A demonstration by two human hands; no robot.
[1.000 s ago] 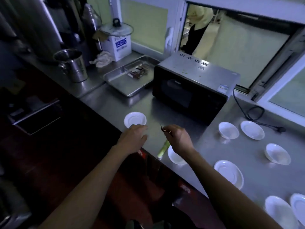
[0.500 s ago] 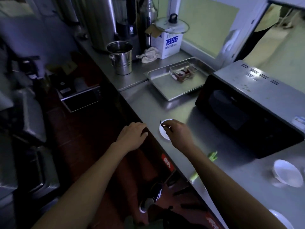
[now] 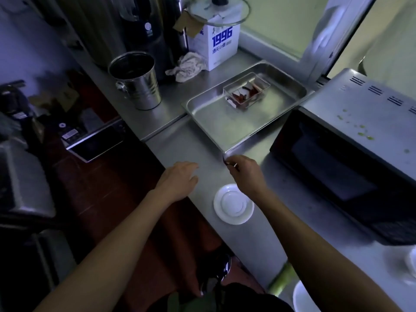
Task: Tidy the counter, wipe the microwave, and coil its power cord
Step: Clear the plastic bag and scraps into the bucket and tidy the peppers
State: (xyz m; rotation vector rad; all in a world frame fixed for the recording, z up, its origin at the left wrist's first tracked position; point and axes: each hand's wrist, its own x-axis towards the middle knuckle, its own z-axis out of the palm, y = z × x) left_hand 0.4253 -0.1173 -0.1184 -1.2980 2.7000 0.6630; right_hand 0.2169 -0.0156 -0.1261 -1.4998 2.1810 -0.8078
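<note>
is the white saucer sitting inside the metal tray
No, the white saucer lies on the bare counter near its front edge, apart from the metal tray further back.

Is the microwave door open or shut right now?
Shut: the dark door of the microwave sits flush with its front, no gap showing.

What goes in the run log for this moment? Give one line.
left hand: open over counter edge | right hand: pinching small dark scrap | saucer: below hands | microwave: green bits on top
</note>
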